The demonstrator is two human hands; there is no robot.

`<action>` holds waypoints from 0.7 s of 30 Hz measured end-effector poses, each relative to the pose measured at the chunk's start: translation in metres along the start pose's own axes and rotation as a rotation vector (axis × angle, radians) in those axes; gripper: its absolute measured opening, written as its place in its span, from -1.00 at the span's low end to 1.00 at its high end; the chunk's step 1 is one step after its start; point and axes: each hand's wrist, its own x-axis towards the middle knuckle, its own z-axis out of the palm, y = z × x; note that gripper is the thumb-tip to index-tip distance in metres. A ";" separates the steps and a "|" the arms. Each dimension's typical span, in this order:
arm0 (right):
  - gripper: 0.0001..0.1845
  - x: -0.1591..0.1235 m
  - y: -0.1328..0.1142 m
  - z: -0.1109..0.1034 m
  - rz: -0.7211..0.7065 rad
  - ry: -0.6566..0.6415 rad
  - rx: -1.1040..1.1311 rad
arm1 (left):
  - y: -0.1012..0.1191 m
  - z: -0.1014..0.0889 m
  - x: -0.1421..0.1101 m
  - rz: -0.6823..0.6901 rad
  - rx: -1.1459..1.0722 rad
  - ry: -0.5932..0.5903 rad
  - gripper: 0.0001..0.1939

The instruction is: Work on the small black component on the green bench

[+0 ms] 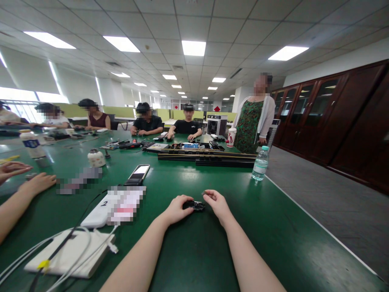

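My left hand [178,209] is closed on the left side of a small black device part [197,206] with an open, uneven inner side. The part lies low over the green tabletop [197,251]; whether it touches the table I cannot tell. Just to its right, my right hand [217,205] pinches a small dark flat piece [204,193] between thumb and fingertips. That piece is apart from the black part and slightly above it. Its exact kind is too small to make out.
Left of my arms lie a white power bank [95,211], a white box [71,253] with cables and a phone [139,172]. A water bottle [260,164] stands near the right edge. Black rails [209,158] lie ahead. A neighbour's hands [38,184] rest at left; several people sit beyond.
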 end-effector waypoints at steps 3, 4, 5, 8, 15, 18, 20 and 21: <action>-0.59 0.000 -0.003 -0.001 0.087 0.067 0.096 | 0.001 0.000 0.000 -0.001 -0.001 0.005 -0.63; -0.56 -0.001 -0.004 -0.002 0.117 0.086 0.132 | 0.002 -0.001 -0.001 -0.002 -0.003 0.005 -0.63; -0.54 -0.001 -0.005 -0.002 0.143 0.100 0.167 | 0.002 -0.001 -0.001 -0.002 -0.006 0.005 -0.63; -0.52 -0.001 -0.008 -0.004 0.207 0.119 0.257 | 0.004 -0.001 -0.001 -0.005 -0.009 0.000 -0.62; -0.60 -0.002 -0.011 -0.009 0.269 0.148 0.403 | 0.001 0.000 -0.001 -0.003 -0.015 0.005 -0.62; -0.65 -0.001 -0.009 -0.010 0.276 0.167 0.451 | 0.001 -0.001 -0.001 -0.006 -0.018 0.000 -0.62; -0.70 -0.001 -0.008 -0.010 0.299 0.187 0.528 | 0.002 -0.001 -0.001 -0.007 -0.015 -0.003 -0.62; -0.72 -0.001 -0.008 -0.010 0.315 0.196 0.577 | 0.003 -0.001 -0.001 -0.010 -0.013 -0.005 -0.62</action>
